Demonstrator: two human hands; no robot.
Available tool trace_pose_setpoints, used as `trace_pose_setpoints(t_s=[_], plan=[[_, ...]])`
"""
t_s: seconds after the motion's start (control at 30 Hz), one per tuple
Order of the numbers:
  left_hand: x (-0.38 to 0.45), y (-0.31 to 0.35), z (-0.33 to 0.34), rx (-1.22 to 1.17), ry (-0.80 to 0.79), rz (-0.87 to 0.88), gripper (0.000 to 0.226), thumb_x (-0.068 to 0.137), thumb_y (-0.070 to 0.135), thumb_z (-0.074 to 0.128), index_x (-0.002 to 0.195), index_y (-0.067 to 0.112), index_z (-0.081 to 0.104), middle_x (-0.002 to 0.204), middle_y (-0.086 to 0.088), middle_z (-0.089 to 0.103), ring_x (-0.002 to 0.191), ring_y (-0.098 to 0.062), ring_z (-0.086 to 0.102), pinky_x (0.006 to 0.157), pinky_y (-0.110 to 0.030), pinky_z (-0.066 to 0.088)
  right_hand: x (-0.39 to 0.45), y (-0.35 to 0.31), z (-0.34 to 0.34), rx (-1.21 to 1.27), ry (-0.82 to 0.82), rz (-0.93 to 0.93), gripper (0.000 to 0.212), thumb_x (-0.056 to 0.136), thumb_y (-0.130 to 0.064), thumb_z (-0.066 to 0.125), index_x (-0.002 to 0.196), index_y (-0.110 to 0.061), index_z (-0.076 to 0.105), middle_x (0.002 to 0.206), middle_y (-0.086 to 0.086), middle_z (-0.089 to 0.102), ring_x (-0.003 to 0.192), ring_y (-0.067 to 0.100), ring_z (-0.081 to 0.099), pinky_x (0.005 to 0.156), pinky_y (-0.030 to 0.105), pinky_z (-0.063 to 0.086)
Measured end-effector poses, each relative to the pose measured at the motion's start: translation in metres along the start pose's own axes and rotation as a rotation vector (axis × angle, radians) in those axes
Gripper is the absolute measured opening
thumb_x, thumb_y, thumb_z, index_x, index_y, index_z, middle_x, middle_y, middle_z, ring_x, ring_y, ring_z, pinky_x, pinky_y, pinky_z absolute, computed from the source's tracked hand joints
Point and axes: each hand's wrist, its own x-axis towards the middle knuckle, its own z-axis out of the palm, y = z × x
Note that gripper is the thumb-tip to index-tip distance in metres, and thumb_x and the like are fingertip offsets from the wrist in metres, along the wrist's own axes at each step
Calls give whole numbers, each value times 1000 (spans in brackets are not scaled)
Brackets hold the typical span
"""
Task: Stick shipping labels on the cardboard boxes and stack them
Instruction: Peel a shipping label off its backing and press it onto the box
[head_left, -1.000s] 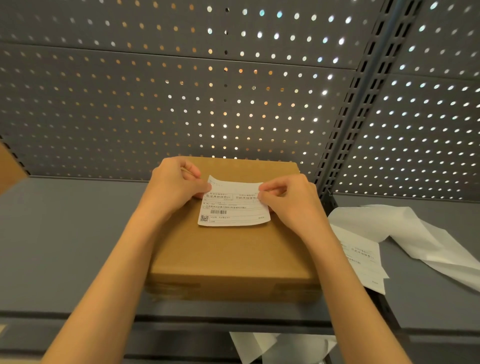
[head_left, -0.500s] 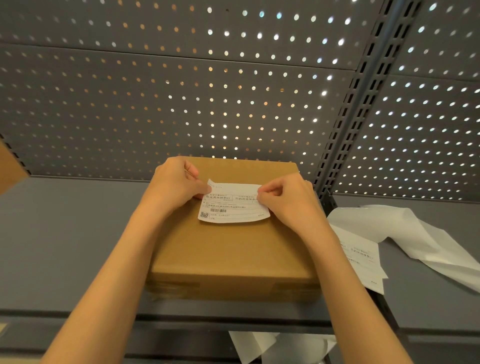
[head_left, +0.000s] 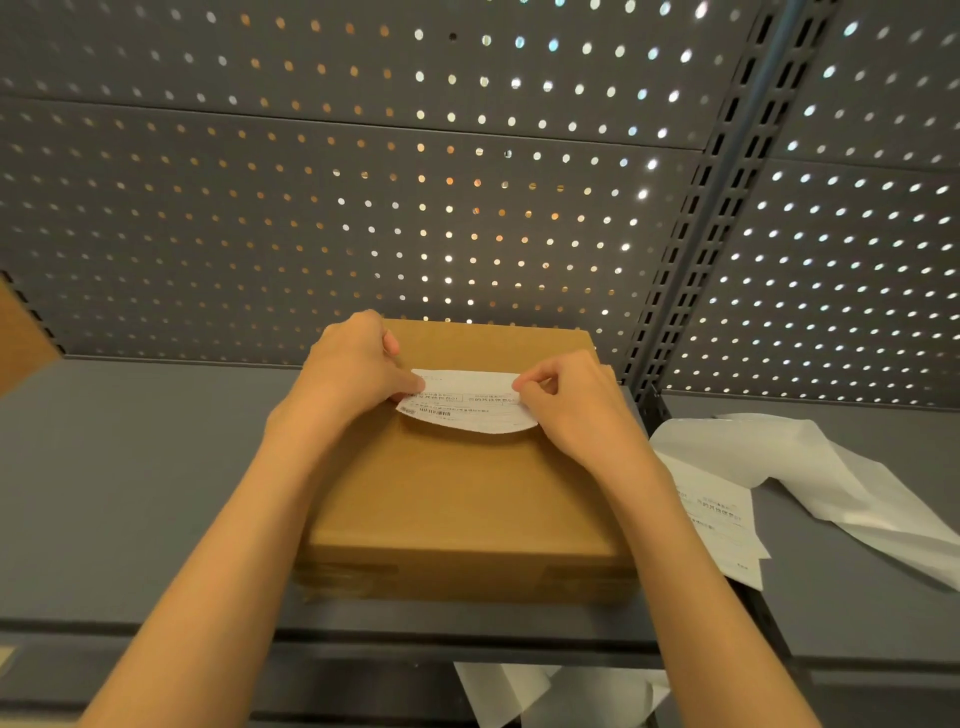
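Watching the head cam feed here. Flat brown cardboard box (head_left: 462, 499) is sitting on the grey metal shelf (head_left: 140, 467), pushed back toward the grey perforated back panel (head_left: 363, 208). Both of my operator's bare arms reach over it from the near side.

The white printed shipping label (head_left: 467, 408) is right between the two hands, over the far half of the box top. Left hand (head_left: 358, 369) has thumb and fingers curled, pinching the label's left end. Right hand (head_left: 576, 402) is doing the same at the right end, fingers curled in tight on the paper. The label bows between them, its near edge sagging in a curve toward the box. I can see a barcode and a few text boxes on it but can't read any of it. Can't tell how much of it is actually touching the cardboard.

Just to the right of the right hand, on the next shelf section past the slotted upright (head_left: 691, 249), there's a loose white strip of backing paper (head_left: 810, 467) and another printed label sheet (head_left: 722, 525) lying partly under it. More white paper (head_left: 524, 691) shows below the shelf edge, under the right forearm. Way off past the left hand, a brown cardboard corner (head_left: 21, 332) pokes into view.
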Motion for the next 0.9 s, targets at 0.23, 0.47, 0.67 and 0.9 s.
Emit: trace_pose_setpoints(t_s=[0.23, 0.47, 0.67, 0.9], plan=[[-9, -7, 2, 138, 149, 86, 30, 75, 35, 73, 86, 17, 52, 93, 0, 60, 91, -24, 55, 71, -31, 36, -3, 1, 0, 9, 31, -17, 29, 92, -13, 43, 99, 5, 65, 100, 24, 65, 97, 38, 58, 81, 51, 46], [-34, 7, 23, 108, 144, 536, 36, 98, 23, 32, 113, 8, 62, 112, -8, 63, 103, -27, 53, 88, -37, 40, -15, -19, 7, 57, -25, -235, 35, 102, -21, 33, 113, -5, 61, 115, 8, 61, 106, 21, 53, 89, 28, 36], [-42, 5, 31, 155, -108, 494, 45, 102, 19, 25, 146, 10, 25, 154, -4, 25, 142, -14, 19, 111, -17, 8, -16, -19, 24, -149, -202, -312, 44, 104, -24, 23, 141, -7, 38, 148, 7, 38, 141, 18, 24, 115, 27, 12], [-39, -6, 34, 258, -131, 426, 48, 102, 29, 22, 148, 15, 21, 157, 2, 14, 144, -9, 10, 114, -22, 4, -20, -10, 22, -295, -258, -218, 50, 103, -35, 15, 149, -19, 25, 158, -2, 18, 145, 12, 10, 118, 29, 3]])
